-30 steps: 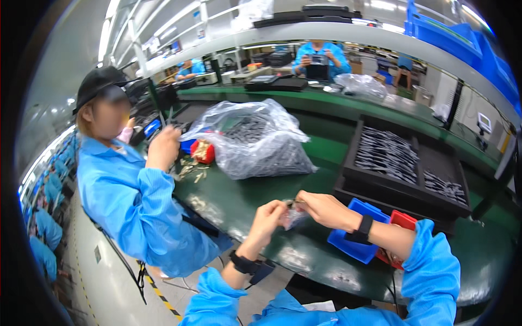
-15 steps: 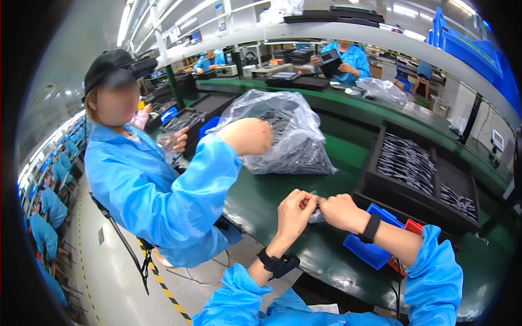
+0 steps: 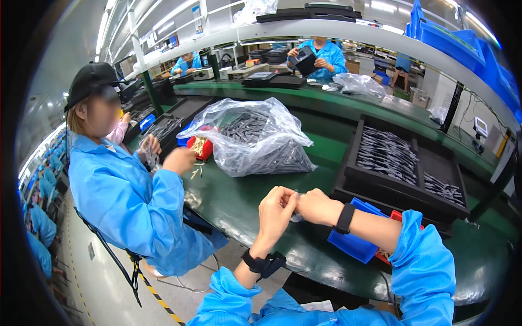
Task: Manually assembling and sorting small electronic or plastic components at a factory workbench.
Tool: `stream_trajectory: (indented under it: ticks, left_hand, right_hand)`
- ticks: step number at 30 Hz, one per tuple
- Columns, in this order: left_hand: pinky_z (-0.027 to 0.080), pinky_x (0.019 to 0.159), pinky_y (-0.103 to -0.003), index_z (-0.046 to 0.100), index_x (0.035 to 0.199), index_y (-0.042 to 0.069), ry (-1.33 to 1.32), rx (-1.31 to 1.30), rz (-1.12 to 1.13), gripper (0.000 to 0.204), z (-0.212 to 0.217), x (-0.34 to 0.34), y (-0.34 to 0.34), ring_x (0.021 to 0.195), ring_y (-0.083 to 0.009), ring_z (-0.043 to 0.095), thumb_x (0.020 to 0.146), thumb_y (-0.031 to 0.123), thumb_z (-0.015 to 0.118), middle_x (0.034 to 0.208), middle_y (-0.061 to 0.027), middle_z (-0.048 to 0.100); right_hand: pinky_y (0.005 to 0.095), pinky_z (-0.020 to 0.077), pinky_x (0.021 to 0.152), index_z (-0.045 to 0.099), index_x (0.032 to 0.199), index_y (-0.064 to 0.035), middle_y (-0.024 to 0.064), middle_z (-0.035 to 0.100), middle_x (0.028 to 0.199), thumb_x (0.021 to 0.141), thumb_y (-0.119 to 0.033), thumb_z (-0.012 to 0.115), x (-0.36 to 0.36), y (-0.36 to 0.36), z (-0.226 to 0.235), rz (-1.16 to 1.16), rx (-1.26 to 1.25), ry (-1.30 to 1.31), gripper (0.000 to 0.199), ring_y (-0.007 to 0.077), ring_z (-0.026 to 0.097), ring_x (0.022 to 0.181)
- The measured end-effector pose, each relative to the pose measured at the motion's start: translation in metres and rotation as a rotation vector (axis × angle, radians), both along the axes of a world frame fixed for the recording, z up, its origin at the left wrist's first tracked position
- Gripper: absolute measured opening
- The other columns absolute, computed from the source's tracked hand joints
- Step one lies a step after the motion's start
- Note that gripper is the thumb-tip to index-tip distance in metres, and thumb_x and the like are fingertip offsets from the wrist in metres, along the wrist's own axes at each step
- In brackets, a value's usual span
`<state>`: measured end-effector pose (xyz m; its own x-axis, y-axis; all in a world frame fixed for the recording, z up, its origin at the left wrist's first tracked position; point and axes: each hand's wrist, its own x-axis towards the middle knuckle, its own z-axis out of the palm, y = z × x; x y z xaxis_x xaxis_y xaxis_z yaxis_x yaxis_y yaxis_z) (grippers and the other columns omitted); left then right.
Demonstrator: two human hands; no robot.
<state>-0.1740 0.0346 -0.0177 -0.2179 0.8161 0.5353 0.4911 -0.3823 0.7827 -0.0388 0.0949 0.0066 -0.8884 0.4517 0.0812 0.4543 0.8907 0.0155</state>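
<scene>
A person's two bare hands meet above the near edge of a dark green counter [image 3: 239,201]. The left hand [image 3: 276,209] and the right hand [image 3: 315,206] touch at the fingertips, fingers curled narrow around a small pale part [image 3: 296,217] pinched between them; the part is mostly hidden, so its shape cannot be told. Both wrists wear black straps, and both arms are in bright blue smock sleeves.

Just beside the right wrist, on the counter, lies a shallow blue plastic bin [image 3: 356,242], with a red plastic bin [image 3: 396,217] touching its far side. Beyond these sits a wide black moulded tray [image 3: 402,163] holding rows of thin dark metal pieces. In the middle of the counter, well apart from the hands, stands a large clear plastic bag [image 3: 261,138] filled with the same kind of dark pieces.

To the left sits a co-worker in a blue smock and black cap [image 3: 89,79], with one hand [image 3: 176,160] near a small red container [image 3: 200,146] beside the bag. More people in blue smocks work at the far bench.
</scene>
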Motion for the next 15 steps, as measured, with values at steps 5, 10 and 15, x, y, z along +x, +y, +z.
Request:
stream_trajectory:
  ticks: [5,10,15]
  left_hand:
    - [0.044,0.054,-0.021,0.064,0.086,-0.001,-0.106,-0.008,-0.039,0.012,0.001,-0.011,0.010,0.060,-0.0048,0.053,0.087,0.011,0.064,0.070,-0.0011,0.061]
    - [0.050,0.055,-0.021,0.061,0.093,-0.003,-0.302,-0.199,-0.208,0.017,0.021,-0.033,0.018,0.061,-0.0076,0.058,0.090,0.013,0.062,0.074,-0.0041,0.061]
    - [0.051,0.053,-0.024,0.062,0.085,-0.002,-0.255,-0.210,-0.136,0.016,0.037,-0.044,0.019,0.058,-0.0088,0.060,0.087,0.014,0.065,0.071,-0.0056,0.063]
  right_hand:
    - [0.0438,0.0535,0.062,0.066,0.076,-0.0023,0.0184,0.067,0.077,0.077,-0.015,0.059,-0.011,0.009,0.009,-0.110,-0.031,-0.035,0.015,0.0328,0.068,0.072]
    - [0.0423,0.0538,0.064,0.067,0.079,-0.0016,0.0186,0.067,0.074,0.071,-0.020,0.069,-0.013,0.016,0.033,-0.128,-0.089,0.091,0.020,0.0313,0.068,0.072]
    - [0.0421,0.0531,0.061,0.065,0.075,0.0009,0.0192,0.065,0.070,0.072,-0.013,0.065,-0.013,0.014,0.050,-0.175,-0.308,0.204,0.014,0.0340,0.067,0.069]
